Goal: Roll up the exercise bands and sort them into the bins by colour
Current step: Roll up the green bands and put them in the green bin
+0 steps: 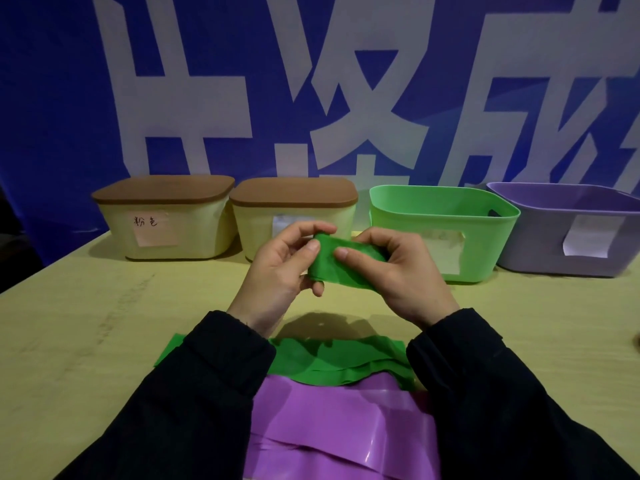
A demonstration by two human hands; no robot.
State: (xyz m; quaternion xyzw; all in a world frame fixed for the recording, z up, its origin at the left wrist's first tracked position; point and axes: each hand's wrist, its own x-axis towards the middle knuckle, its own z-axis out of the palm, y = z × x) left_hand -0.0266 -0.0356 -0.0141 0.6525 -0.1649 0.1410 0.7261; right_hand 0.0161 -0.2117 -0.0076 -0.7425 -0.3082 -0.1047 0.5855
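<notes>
Both hands hold a rolled green exercise band [341, 268] in the air above the table's middle. My left hand [280, 268] grips its left end with thumb and fingers around it. My right hand [398, 271] pinches its right side, thumb on top. Below my wrists a loose green band [332, 358] lies flat on the table, partly hidden by my sleeves. A purple band [332, 431] lies crumpled nearer to me. The open green bin [443, 209] stands just behind my right hand. An open purple bin [568, 230] is at the far right.
Two cream bins with brown lids stand at the back left, one [166, 216] with a pink handwritten label, the other [294, 209] behind my left hand. A blue banner with large white characters hangs behind the bins. The wooden table [86, 323] runs left and right.
</notes>
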